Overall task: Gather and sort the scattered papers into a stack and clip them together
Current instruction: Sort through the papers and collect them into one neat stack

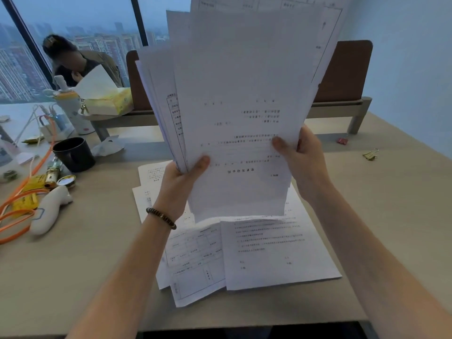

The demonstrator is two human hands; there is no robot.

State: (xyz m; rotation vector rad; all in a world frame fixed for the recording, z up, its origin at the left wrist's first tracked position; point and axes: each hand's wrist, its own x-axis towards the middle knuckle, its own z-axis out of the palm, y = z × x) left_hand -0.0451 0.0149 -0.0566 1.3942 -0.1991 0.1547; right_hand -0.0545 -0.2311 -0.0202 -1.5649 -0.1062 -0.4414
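Observation:
I hold a fanned bundle of printed papers upright above the desk, their text upside down to me. My left hand grips the bundle's lower left edge, thumb on the front sheet. My right hand pinches the lower right edge, thumb in front. Several more printed sheets lie overlapping on the desk below the bundle. A gold binder clip and a pink binder clip lie on the desk at the far right.
A black mug, orange cables, a white handheld device and small clutter fill the left of the desk. A tissue box and a brown divider stand at the back. A person sits beyond the divider at back left.

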